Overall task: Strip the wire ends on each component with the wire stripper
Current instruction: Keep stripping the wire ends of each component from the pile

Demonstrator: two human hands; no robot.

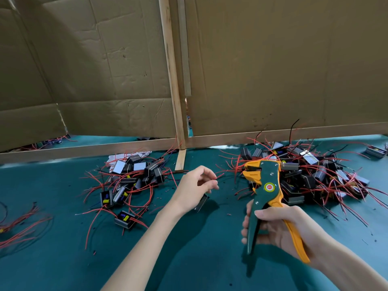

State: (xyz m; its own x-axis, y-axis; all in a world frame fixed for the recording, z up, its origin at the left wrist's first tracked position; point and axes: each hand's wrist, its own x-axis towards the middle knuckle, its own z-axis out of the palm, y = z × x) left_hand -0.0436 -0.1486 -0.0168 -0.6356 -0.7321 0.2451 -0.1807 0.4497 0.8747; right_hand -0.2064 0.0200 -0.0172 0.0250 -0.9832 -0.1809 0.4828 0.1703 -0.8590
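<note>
Left hand: raised over the table, fingers curled in. Thumb and forefinger pinch a thin red wire; its free tip pokes out just past the fingertips.
Held part: small black box-shaped component just under the left fingers, half hidden by the palm. Its shadow falls on the cloth beside it. Its link to the pinched wire is hidden.
Right hand: wrapped round both handles of a green-and-orange pistol-shaped wire stripper. Thumb lies across the green handle, fingers curl behind it, orange handle runs along the palm.
Stripper head: up and away from the right fingers, jaws pointing toward the left fingertips, near the red wire tip but not touching it.
Left pile: heap of black box components with red leads, beyond and left of the left fingers.
Right pile: larger heap of the same parts, just behind the stripper head, beyond the right fingers.
Loose wires: bundle of red leads, well left of the left hand.
Surface: teal cloth-covered table, small dark specks between the two hands.
Backdrop: brown cardboard sheets on pale wooden battens, beyond both piles.
</note>
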